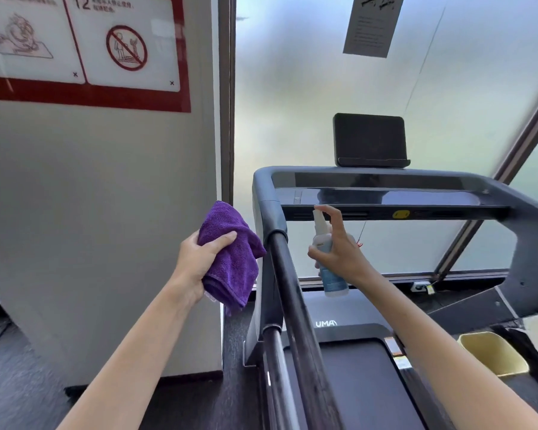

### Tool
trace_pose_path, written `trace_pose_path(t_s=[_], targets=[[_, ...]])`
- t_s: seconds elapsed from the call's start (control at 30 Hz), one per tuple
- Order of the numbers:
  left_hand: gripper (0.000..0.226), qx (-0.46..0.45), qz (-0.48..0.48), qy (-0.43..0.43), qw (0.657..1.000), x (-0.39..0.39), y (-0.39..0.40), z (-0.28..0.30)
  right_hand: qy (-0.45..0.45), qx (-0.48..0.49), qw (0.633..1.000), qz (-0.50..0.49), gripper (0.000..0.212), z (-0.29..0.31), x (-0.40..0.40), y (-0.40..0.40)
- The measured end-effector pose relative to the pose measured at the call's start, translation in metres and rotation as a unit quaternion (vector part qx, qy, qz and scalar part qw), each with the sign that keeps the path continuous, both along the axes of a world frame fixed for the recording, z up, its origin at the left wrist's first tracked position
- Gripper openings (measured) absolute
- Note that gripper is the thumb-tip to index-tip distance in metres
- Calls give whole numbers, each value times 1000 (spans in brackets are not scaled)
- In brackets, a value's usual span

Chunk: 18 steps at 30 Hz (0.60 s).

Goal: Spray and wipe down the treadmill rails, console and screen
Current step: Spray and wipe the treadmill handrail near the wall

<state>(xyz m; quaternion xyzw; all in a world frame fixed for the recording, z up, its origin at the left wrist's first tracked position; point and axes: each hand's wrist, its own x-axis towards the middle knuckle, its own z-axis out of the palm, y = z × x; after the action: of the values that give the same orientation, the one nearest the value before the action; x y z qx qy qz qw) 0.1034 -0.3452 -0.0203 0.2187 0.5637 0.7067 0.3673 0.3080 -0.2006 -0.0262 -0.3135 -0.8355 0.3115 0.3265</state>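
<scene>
My left hand [199,259] grips a folded purple cloth [233,259], held just left of the treadmill's left rail [292,293]. My right hand [342,249] holds a small white spray bottle [330,277] upright, just right of that rail, with the forefinger on the nozzle, which points left toward the rail. The dark console [385,197] runs across above both hands. A black screen [370,138] stands on top of it. The right rail [528,218] curves down at the far right.
A white pillar [106,212] with a red-framed safety sign [84,51] stands close on the left. Frosted glass [323,88] lies behind the treadmill. The belt deck [354,383] is below. A yellow bin [491,352] sits on the floor at right.
</scene>
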Motion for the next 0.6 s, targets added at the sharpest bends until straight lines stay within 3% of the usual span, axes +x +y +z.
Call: trace_pose_path(t_s=[0.6], targets=[[26, -20, 5, 19, 1000, 18, -17, -7, -122, 110, 984, -66, 63, -9, 24, -17]])
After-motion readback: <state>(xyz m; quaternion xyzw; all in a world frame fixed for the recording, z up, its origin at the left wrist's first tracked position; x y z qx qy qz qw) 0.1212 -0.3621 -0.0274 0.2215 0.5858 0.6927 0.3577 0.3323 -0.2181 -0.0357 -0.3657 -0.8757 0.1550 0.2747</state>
